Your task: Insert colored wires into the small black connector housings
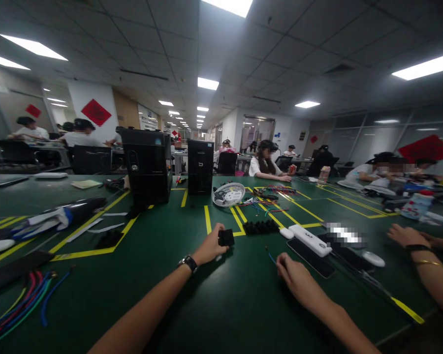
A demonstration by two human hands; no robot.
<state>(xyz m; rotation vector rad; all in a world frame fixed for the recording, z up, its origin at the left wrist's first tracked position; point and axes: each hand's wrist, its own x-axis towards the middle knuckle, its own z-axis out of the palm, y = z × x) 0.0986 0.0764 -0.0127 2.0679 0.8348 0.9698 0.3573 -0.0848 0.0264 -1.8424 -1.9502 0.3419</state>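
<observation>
My left hand [209, 245], with a watch on its wrist, is closed on a small black square piece [227, 238] just above the green table [229, 305]. What exactly this piece is, I cannot make out. To the right, the fingers of my right hand [293, 275] are pinched together on a thin blue wire [271, 256], whose free end sticks out up and to the left. A gap lies between the two hands. Beyond them is a row of black pieces [261, 226], close to a white oval basket [229, 194] with small parts in it.
Two black computer cases [147, 167] stand at the back. Loose coloured wires [275, 191] lie beyond the black pieces, and more wires [27, 300] at the left. Phones [312, 256] and a white power bank [310, 240] flank my right hand. A co-worker's arm [428, 260] reaches in from the right.
</observation>
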